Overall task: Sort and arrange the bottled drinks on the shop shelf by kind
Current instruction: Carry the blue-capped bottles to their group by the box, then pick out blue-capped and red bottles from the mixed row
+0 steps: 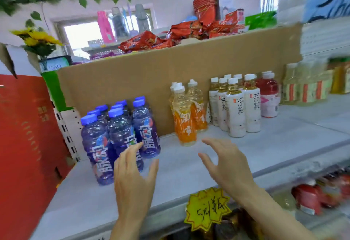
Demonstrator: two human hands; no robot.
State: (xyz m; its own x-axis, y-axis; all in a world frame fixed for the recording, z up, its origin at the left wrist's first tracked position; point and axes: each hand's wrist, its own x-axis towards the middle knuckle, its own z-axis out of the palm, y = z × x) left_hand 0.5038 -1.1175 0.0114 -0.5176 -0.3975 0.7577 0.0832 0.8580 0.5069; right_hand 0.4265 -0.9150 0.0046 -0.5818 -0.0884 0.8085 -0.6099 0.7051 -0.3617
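Hovering over the pale grey shop shelf (189, 173), my left hand (132, 179) and right hand (227, 166) are both spread, fingers loosely apart, holding nothing. Left fingertips lie against the cluster of purple clear-plastic bottles with blue caps (117, 133). Just beyond my right hand stand the orange-labelled clear bottles with white caps (186, 115); further right of it, the white-labelled tea bottles (234, 107) and red-labelled bottles (269, 96) against a brown cardboard sheet (151, 77).

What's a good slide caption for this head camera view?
Both open hands, left and right, hover over the shelf between blue-capped bottles and orange drinks.
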